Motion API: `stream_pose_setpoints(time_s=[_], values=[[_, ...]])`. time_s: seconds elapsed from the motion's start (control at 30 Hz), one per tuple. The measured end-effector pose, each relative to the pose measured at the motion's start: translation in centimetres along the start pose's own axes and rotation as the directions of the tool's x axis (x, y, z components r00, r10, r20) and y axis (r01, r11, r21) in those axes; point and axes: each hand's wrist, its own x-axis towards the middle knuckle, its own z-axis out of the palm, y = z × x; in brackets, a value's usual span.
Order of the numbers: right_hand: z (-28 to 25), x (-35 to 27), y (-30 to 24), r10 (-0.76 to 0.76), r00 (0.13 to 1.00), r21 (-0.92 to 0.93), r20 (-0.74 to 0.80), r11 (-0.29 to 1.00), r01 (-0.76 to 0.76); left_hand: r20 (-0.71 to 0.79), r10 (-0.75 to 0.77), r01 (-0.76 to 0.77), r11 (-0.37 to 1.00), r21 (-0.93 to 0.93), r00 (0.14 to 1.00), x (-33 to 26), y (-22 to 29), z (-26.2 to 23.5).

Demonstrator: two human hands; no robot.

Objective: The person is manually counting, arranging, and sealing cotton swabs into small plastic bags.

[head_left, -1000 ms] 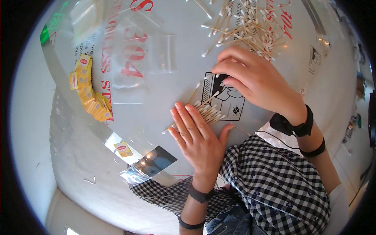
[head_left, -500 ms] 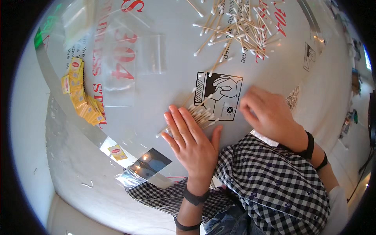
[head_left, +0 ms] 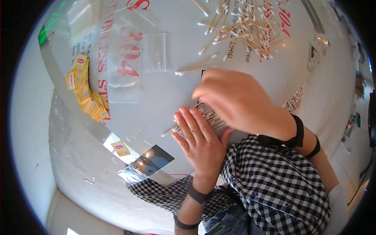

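Observation:
My left hand (head_left: 199, 139) lies flat, fingers spread, pressing on a small bundle of cotton swabs (head_left: 203, 116) on the white film-covered table (head_left: 164, 90). My right hand (head_left: 239, 100) is blurred just beyond it, fingers curled down over the far end of the same bundle and covering a black printed square. Two or three loose swabs (head_left: 194, 66) lie just past its fingertips. A big scattered heap of wooden-stick cotton swabs (head_left: 246, 31) sits further back.
Empty clear zip bags (head_left: 125, 58) lie at the back left. A curved row of small yellow packets (head_left: 84, 88) runs along the left edge, with one more packet (head_left: 120, 148) nearer. Peeled shiny film (head_left: 147, 164) curls at the table's front rim.
My right hand swung from the right side of the table back over the swab bundle next to the left hand. The left hand stayed pressed on the bundle.

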Motion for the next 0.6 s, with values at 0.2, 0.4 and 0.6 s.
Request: stream_pose_setpoints(time_s=[0.2,0.4,0.6], values=[[-0.6,-1.9,0.7,0.349,0.928,0.329,-0.130,0.898,-0.292,-0.086,-0.063,0.072,0.991,0.109,0.994,3.9,-0.7,-1.2],[0.7,-0.1,2.2,0.141,0.977,0.170,-0.157,0.979,-0.114,-0.053,-0.084,0.086,0.996,0.029,0.995,3.3,1.0,-0.6],[1.5,0.7,2.0,0.292,0.944,0.463,-0.156,0.866,-0.191,-0.138,-0.192,0.124,0.911,-0.393,0.972,2.0,-1.0,-2.2]])
